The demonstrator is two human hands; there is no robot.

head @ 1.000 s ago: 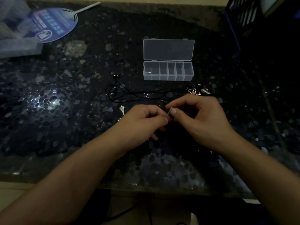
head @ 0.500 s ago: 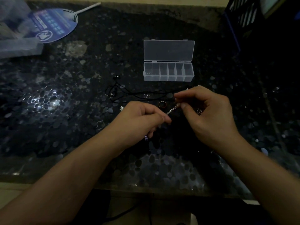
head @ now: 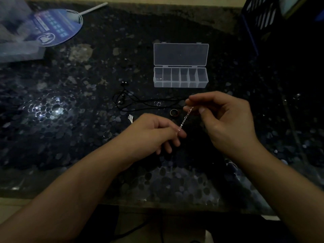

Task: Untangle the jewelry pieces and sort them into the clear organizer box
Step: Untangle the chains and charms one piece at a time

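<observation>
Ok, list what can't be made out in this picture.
- Head view: chain ends hidden inside left hand and right hand fingers.
- Organizer box: leftmost compartment's small item too tiny to identify.
- Black cord: tangles lost against the dark table.
- Blue basket: cut off by the frame edge.

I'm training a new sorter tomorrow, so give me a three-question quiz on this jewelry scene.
1. True or false: the organizer box has its lid shut.
2. What do the left hand and right hand pinch between them? A) black cord B) chain C) ring
3. Which compartment of the box already holds a small item?

Key: 1 false, the lid lies open. 2 B, the chain. 3 the leftmost.
</observation>
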